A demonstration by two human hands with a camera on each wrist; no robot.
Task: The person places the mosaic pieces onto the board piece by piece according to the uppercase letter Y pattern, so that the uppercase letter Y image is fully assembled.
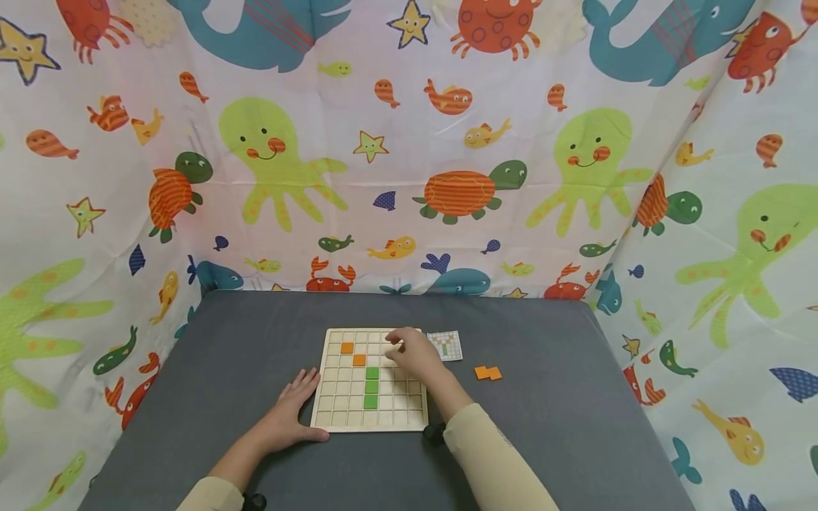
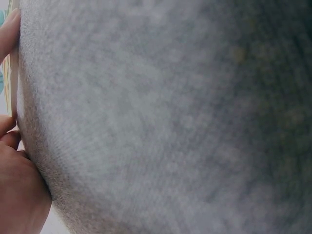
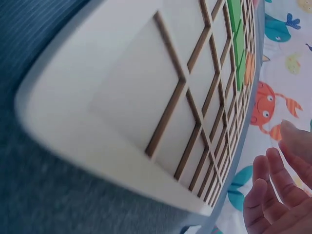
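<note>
A pale wooden grid board (image 1: 399,419) lies flat on the grey table. Two orange square tiles (image 1: 347,348) sit diagonally in its upper left cells, and three green tiles (image 1: 371,387) form a column below them. My left hand (image 1: 290,410) rests at the board's left side, fingers extended along the edge and thumb by the front left corner. Above the upper right cells hovers my right hand (image 1: 415,353), its fingers loosely bent. In the right wrist view, the right hand's fingers (image 3: 278,190) and thumb are apart, with no tile visible between them.
A small printed card (image 1: 445,345) with a coloured grid pattern lies just right of the board. Two loose orange tiles (image 1: 488,372) overlap on the grey table (image 1: 543,426) farther right. A curtain (image 1: 409,234) with sea animals hangs behind and at both sides.
</note>
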